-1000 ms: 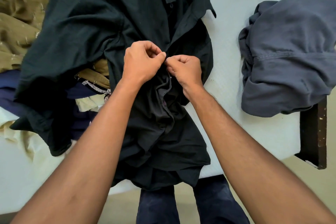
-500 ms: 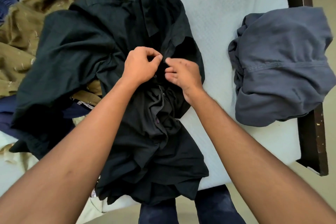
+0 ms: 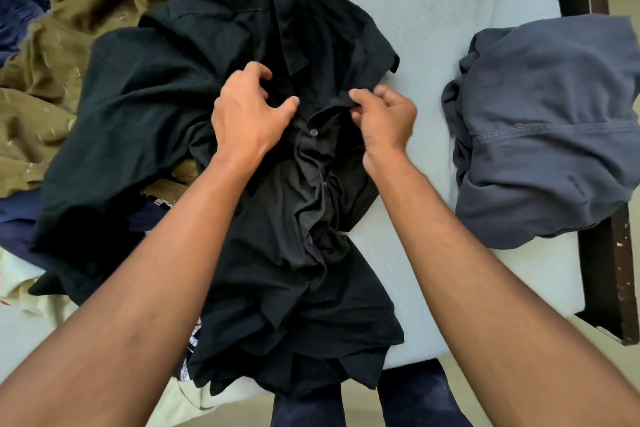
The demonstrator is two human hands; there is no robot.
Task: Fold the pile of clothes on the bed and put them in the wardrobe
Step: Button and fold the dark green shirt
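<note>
The right hand (image 3: pixel 384 121) is pinching the front edge of the black shirt (image 3: pixel 145 107) on the bed (image 3: pixel 433 10) while the left hand (image 3: pixel 247 118) is hanging loose-fingered over it.

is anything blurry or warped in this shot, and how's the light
Head view: soft, even light, no glare; the right hand looks slightly smeared, the left hand sharper; the black shirt is so dark its folds lose detail; the wide lens seems to bow the dark bed frame at the right edge.
</note>
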